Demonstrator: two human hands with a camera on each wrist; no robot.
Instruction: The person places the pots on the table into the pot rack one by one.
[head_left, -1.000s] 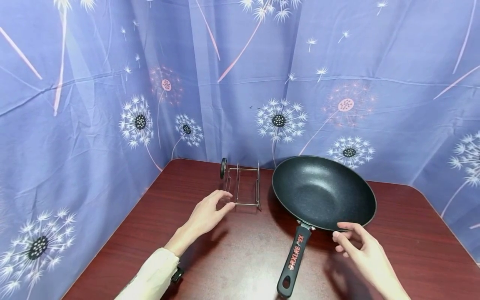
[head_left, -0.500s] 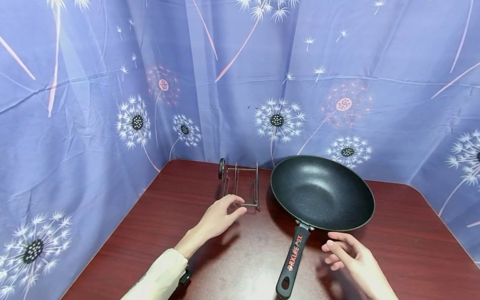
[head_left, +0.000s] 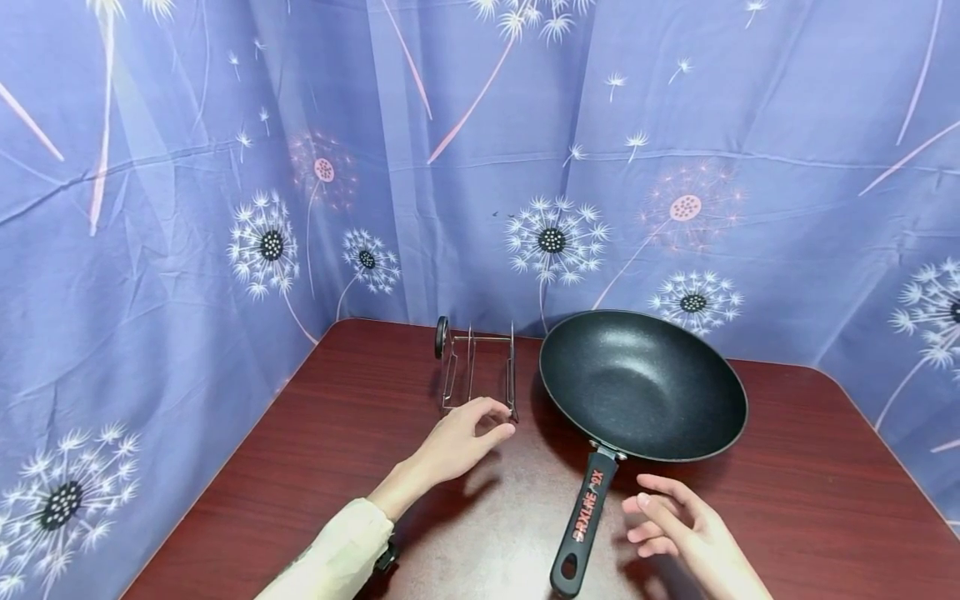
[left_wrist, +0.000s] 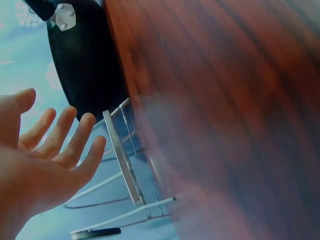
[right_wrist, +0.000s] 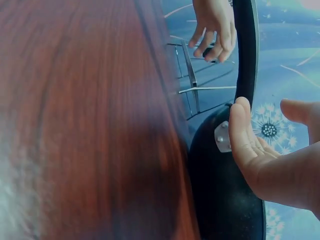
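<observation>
A black wok (head_left: 637,383) stands at the back of the table, tilted up a little on its right side, its long black handle (head_left: 585,521) with orange lettering pointing toward me. To its left is a wire rack (head_left: 491,339) with a round black knob (head_left: 442,337) on its left side. My left hand (head_left: 461,442) hovers in front of the rack, fingers loosely bent and holding nothing; it overlaps the rack's front bar in the head view. In the left wrist view its fingers spread apart. My right hand (head_left: 686,525) is to the right of the wok's handle, fingers relaxed around nothing.
The dark red wooden table (head_left: 300,475) has its back edge against a blue curtain (head_left: 465,208) printed with dandelions. The curtain also runs along the left and right sides. A light sleeve (head_left: 337,550) covers my left forearm.
My left hand has moved right along the front of the rack. My right hand has moved left and toward me, nearer the wok's handle. The wok and rack stay put.
</observation>
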